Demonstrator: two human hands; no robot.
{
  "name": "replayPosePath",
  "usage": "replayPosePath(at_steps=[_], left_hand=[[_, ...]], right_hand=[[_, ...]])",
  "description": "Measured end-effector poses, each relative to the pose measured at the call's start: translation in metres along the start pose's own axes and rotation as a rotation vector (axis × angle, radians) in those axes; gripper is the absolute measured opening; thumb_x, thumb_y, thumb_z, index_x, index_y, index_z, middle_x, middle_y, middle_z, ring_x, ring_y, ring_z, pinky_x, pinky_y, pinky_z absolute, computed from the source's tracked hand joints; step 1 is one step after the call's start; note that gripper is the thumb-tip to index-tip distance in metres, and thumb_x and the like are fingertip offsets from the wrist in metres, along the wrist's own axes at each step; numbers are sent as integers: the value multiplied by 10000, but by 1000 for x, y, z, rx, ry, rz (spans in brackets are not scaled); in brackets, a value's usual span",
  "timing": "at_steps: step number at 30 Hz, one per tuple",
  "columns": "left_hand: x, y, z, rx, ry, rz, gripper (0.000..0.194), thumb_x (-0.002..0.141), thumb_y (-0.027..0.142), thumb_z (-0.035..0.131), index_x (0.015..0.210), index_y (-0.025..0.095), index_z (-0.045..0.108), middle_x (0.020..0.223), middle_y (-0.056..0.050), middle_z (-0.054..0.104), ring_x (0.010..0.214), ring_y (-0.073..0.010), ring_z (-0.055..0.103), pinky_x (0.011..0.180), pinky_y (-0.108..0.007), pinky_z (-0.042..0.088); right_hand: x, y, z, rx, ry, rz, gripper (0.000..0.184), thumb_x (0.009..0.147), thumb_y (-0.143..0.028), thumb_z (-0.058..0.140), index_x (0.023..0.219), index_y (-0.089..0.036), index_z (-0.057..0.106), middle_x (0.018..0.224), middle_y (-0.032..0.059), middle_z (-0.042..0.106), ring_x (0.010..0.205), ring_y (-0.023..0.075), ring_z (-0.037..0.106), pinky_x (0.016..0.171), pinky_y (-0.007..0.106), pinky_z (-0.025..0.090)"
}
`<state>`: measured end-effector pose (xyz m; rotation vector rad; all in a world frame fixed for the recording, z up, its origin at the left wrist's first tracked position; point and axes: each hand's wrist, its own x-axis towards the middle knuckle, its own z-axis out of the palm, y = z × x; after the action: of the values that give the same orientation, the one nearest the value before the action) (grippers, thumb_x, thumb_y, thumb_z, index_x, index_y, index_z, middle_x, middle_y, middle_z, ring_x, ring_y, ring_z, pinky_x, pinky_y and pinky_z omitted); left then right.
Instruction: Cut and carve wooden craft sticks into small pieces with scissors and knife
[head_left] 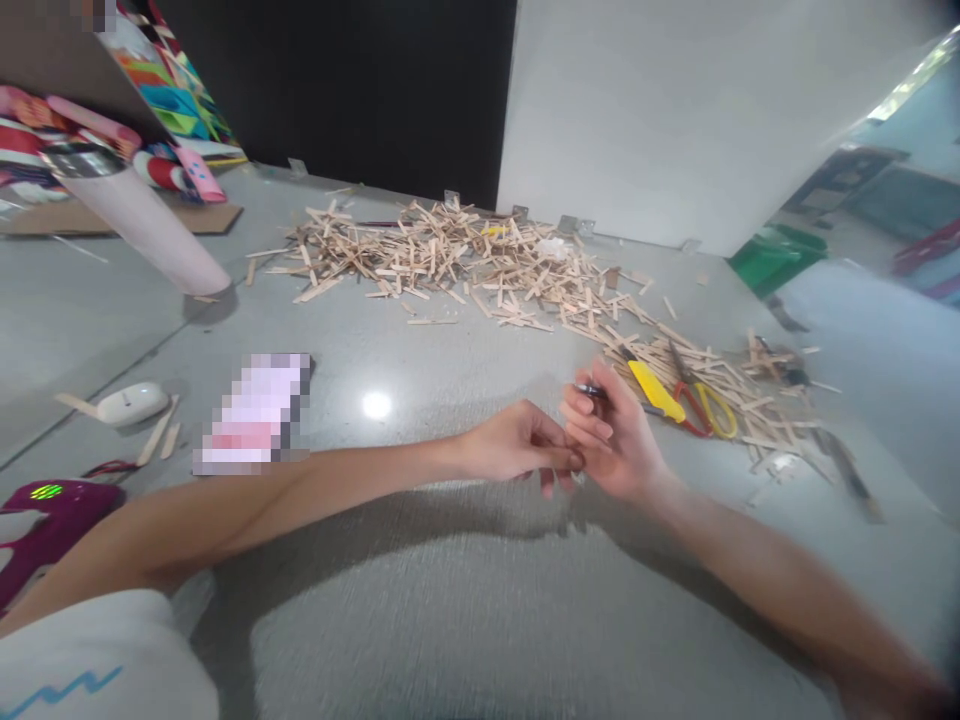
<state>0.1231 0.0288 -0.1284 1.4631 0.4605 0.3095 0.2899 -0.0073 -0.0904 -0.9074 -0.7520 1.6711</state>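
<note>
My left hand (pixel 523 442) reaches in over the middle of the table with thumb and fingers pinched together. Its fingertips meet the palm side of my right hand (pixel 616 432), and whatever they may pinch is hidden. The fingers of my right hand are curled around a slim dark pen-like object (pixel 590 390), only a short shiny part of which shows. Just beyond that hand lie a yellow-handled cutter (pixel 655 390) and scissors (pixel 696 408) with red and yellow handles, both resting among thin wooden sticks (pixel 525 285).
On the left stand a pale pink bottle (pixel 154 220) and lie a phone (pixel 259 410), a white earbud case (pixel 133 403) and a purple device (pixel 52 530). A black and white panel (pixel 615 110) rises behind the sticks. A green bin (pixel 780 258) is at the right.
</note>
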Motion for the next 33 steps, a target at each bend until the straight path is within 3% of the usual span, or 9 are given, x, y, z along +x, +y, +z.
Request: replayPosePath(at_steps=[6, 11, 15, 18, 20, 24, 27, 30, 33], left_hand=[[-10, 0, -2, 77, 29, -3, 276, 1016, 344, 691, 873, 141, 814, 851, -79, 824, 618, -115, 722, 488, -189, 422], [-14, 5, -32, 305, 368, 29, 203, 925, 328, 807, 839, 144, 796, 734, -50, 776, 581, -133, 692, 542, -220, 476], [-14, 14, -78, 955, 651, 65, 332, 1123, 330, 561, 877, 163, 710, 806, -70, 774, 712, -176, 725, 726, -297, 546], [-16, 17, -103, 1150, 809, -6, 390, 1145, 236, 436, 875, 126, 695, 904, -176, 754, 899, -300, 738, 868, -444, 542], [-21, 14, -105, 1240, 857, -23, 247, 1073, 89, 456, 1077, 50, 700, 1127, -269, 729, 1079, -386, 715, 956, -533, 518], [-40, -4, -62, 1484, 748, 16, 707, 853, -142, 425, 1548, -15, 416, 1430, -295, 617, 1263, -400, 667, 1049, -543, 503], [-59, -27, -5, 1561, 530, 116, 523, 850, -107, 521, 1338, 74, 573, 1172, -159, 765, 1108, -328, 735, 1022, -488, 531], [-73, -49, 41, 1681, 453, 284, 391, 924, -6, 547, 1306, 48, 604, 1322, -252, 740, 1215, -363, 720, 1028, -501, 525], [-77, -61, 58, 1738, 462, 376, 428, 998, 61, 513, 1419, -6, 551, 1338, -331, 722, 1256, -400, 710, 987, -514, 531]], right_hand=[[0, -2, 0, 52, -5, -28, 562, 845, -587, 920, 734, -236, 494, 591, -106, 492, 387, 39, 236, 311, 138, 233], [7, -8, -5, 0, 74, -107, 547, 827, -592, 930, 747, -240, 518, 590, -98, 496, 399, 46, 275, 340, 165, 262], [18, -8, -19, -225, 161, -241, 556, 848, -662, 877, 730, -241, 534, 593, -59, 586, 392, 58, 375, 350, 203, 245], [25, -4, -36, -549, 56, -273, 502, 885, -620, 859, 724, -226, 592, 617, -14, 680, 404, 75, 473, 357, 210, 257], [28, 1, -47, -759, -93, -196, 444, 896, -554, 872, 740, -216, 629, 606, -8, 698, 415, 82, 508, 372, 204, 308], [31, 18, -62, -945, -275, -2, 399, 950, -500, 825, 747, -211, 638, 588, -3, 713, 405, 88, 526, 384, 197, 375], [32, 31, -64, -1002, -282, 8, 390, 1011, -476, 738, 741, -215, 632, 580, -2, 708, 418, 103, 563, 388, 201, 391], [31, 37, -61, -1056, -253, -52, 370, 1037, -414, 689, 729, -221, 622, 529, -22, 661, 437, 114, 593, 425, 210, 412], [28, 37, -57, -1056, -248, -57, 365, 1042, -373, 654, 711, -224, 609, 514, -31, 633, 434, 112, 572, 447, 225, 414]])
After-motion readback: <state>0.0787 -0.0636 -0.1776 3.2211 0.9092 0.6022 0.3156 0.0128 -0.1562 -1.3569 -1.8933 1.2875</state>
